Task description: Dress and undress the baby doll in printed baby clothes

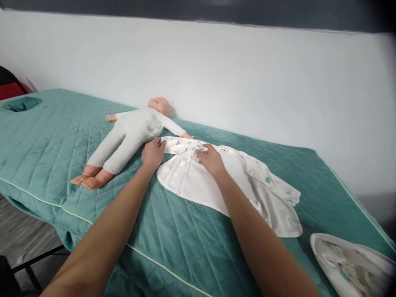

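A white baby shirt (198, 181) with a small leaf-like print on its sleeves lies spread open on the green quilted bed cover (173, 231). My left hand (154, 153) is closed on the cuff end of its left-side sleeve. Farther up that same sleeve, near the shoulder, my right hand (212, 160) pinches the fabric. The other sleeve stretches to the right, flat on the shirt. A baby doll (136, 126) with a pale cloth body lies on its back just left of the shirt, one hand close to the sleeve.
A folded white printed cloth item (349, 264) lies at the bottom right. A white wall (216, 74) runs along the bed's far side. The bed has a hole (21, 104) at far left, with a red and black object (10, 84) behind it.
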`<state>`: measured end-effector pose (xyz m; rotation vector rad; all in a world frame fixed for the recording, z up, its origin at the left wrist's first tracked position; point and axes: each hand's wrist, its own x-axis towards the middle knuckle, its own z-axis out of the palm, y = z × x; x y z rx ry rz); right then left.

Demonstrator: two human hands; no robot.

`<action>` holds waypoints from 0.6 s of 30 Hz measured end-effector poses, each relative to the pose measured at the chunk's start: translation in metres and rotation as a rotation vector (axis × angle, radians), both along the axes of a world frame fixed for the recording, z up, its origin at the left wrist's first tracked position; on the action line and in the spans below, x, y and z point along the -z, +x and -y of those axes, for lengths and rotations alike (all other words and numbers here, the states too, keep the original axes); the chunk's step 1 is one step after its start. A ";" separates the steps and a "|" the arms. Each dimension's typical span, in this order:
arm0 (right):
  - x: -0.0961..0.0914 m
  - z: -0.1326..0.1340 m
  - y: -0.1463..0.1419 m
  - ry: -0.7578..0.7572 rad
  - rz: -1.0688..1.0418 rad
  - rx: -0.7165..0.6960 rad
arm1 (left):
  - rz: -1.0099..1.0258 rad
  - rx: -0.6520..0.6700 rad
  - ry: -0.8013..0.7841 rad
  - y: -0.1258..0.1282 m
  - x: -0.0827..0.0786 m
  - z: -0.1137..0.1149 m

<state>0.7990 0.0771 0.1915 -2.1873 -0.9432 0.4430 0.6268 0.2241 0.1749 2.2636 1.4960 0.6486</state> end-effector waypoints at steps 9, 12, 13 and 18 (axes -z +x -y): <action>0.024 0.001 -0.006 0.326 -0.069 -0.008 | 0.071 0.004 0.225 0.001 0.005 0.017; 0.029 -0.002 -0.005 0.432 -0.056 -0.066 | 0.118 0.142 0.346 -0.010 0.010 0.044; 0.030 -0.003 -0.006 0.443 -0.033 -0.080 | 0.130 0.184 0.361 -0.015 0.012 0.052; 0.031 -0.005 -0.007 0.489 0.002 -0.050 | 0.164 0.280 0.325 -0.032 0.016 0.077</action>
